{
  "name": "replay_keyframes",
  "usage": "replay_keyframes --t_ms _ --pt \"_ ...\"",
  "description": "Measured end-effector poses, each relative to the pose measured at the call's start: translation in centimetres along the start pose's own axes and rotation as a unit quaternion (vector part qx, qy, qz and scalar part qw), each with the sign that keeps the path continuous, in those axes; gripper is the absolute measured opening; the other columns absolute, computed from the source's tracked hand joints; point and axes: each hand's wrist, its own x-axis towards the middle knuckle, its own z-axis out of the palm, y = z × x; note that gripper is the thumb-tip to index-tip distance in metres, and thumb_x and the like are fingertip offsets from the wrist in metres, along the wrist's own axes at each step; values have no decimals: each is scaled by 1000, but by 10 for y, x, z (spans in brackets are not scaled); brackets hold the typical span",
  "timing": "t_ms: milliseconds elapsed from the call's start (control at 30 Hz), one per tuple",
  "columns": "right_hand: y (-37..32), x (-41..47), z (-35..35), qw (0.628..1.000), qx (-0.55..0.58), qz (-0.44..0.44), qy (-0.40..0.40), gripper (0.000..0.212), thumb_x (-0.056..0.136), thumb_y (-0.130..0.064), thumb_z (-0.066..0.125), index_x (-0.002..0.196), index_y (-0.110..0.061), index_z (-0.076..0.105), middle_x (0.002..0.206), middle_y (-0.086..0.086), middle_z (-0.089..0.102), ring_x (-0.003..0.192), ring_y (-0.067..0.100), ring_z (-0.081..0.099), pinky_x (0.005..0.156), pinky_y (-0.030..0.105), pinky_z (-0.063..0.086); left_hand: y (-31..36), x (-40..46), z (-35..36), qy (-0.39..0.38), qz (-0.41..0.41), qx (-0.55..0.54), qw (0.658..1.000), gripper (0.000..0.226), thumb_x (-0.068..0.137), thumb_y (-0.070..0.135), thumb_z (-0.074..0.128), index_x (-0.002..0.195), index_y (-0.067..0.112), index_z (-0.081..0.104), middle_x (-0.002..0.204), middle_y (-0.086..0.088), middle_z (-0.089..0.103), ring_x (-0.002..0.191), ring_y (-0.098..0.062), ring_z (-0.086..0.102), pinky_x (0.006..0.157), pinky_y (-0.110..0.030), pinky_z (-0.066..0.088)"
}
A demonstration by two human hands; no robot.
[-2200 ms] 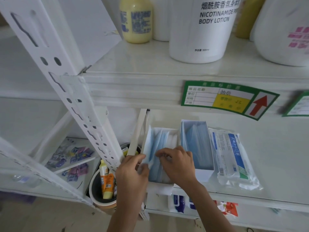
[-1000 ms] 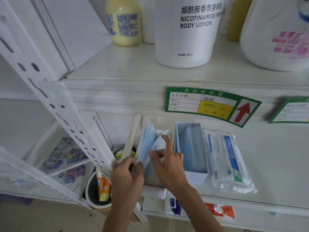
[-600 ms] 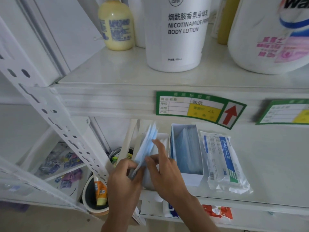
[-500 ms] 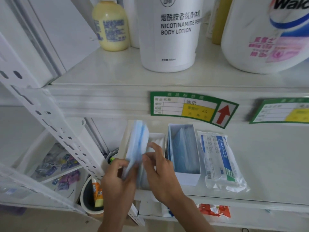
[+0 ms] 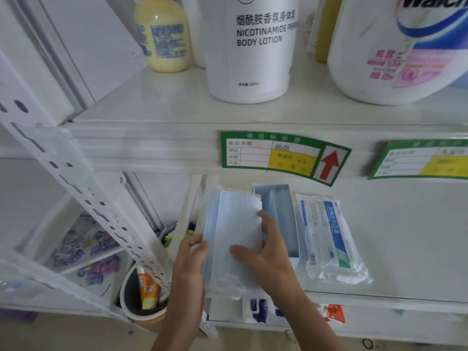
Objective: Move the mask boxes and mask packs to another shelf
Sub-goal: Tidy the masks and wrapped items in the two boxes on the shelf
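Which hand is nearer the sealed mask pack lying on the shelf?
Right. The right hand is just left of the sealed mask pack, across the open box; the left hand is farther left.

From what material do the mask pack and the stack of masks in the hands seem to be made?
Mask pack: clear glossy plastic film, likely; it shines and wrinkles. Stack of masks: soft matte pale-blue sheet, probably nonwoven fabric; thin layered edges show.
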Motion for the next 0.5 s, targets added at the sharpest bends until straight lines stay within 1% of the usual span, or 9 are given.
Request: replay_keyframes --t_ms 33,100,167,233,300,367,433,467,500 --pt "2 -3 2 1000 -6 -8 0 84 81 -16 80 145 -40 32 127 -11 55 107 11 64 75 27 63 2 -1 5 -10 23 57 998 13 90 27 71 101 31 66 98 2 74 86 -18 74 62 -30 59" --pt "4 -8 3 999 -20 -23 -14 83 83 -20 77 146 -43 29 133 -10 51 116 12 59 87 35 62 2 -2 9 -47 68 165 983 31 91 21 72 108 43 59 99 19 71 86 -5 72 61 -19 58" --pt "5 -7 -3 998 -22 -49 -21 66 89 -19 67 144 -40 37 133 -8 57 114 15 62 92 45 59 3 0 9 -44 75 211 974 39 91 15 70 115 42 54 99 15 71 86 -7 72 62 -24 61" --pt "6 -1 -18 989 -95 -113 27 47 94 -11 55 136 -32 52 128 -9 65 111 10 64 93 40 58 7 2 8 -20 80 262 962 35 93 17 66 118 37 52 102 9 69 89 -12 71 62 -25 61" --pt "12 7 -38 932 -303 -166 108 38 98 -11 52 133 -24 60 130 -7 65 118 10 54 98 29 49 11 5 6 6 118 301 946 34 94 19 64 116 40 48 103 12 66 91 -9 68 57 -16 55" --pt "20 16 -56 854 -480 -157 125 36 98 -17 52 131 -24 62 140 -5 59 130 18 45 108 35 38 16 7 8 21 147 319 936 39 95 18 63 121 41 46 106 12 66 92 -6 67 61 -15 55" --pt "27 24 -64 818 -552 -111 115 35 98 -24 51 132 -27 60 152 -1 45 140 25 35 114 44 31 22 8 20 9 165 337 927 50 95 19 63 135 41 40 116 19 65 97 4 65 76 -19 55" --pt "29 27 -66 814 -561 -98 116 37 98 -28 51 135 -29 57 156 2 39 142 28 31 115 47 30 22 9 29 -13 176 350 920 57 96 20 62 143 40 36 118 30 62 97 15 60 82 -14 51" --pt "30 31 -67 813 -562 -94 122 40 98 -31 51 138 -29 52 157 4 34 143 30 28 115 49 29 21 11 40 -38 189 368 910 64 97 20 62 150 38 31 112 40 59 91 26 55 80 -5 46"
